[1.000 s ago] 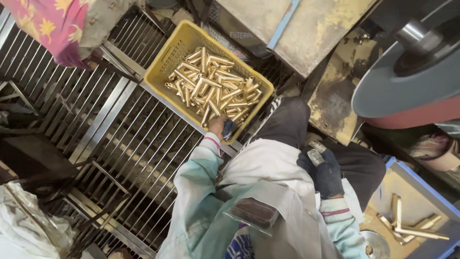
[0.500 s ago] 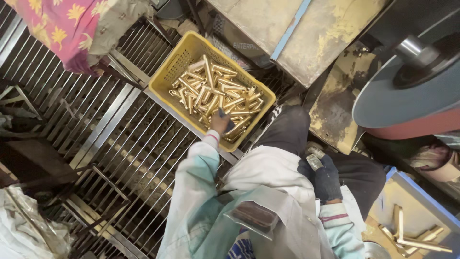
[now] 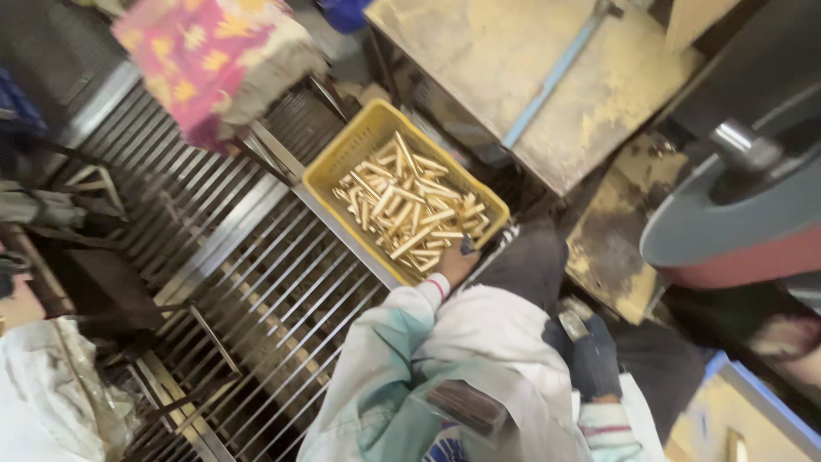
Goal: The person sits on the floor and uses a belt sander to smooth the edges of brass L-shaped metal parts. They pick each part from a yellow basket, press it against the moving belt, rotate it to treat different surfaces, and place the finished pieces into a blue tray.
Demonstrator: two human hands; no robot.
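The left hand reaches down to the near corner of the yellow plastic crate, fingers curled at its rim among the nearest brass tubes; whether it grips a tube or only the rim, I cannot tell, since the fingertips are hidden; the crate sits on the slatted metal rack, probably so that the loose tubes stay gathered within reach of the seated person; the tubes lie jumbled in a shallow heap across the crate's floor; the right hand, in a dark glove, rests well apart from the crate near the person's lap, clenched around a small metal piece; beyond the crate stands a stained workbench; a large grey and red wheel sits further right of the crate.
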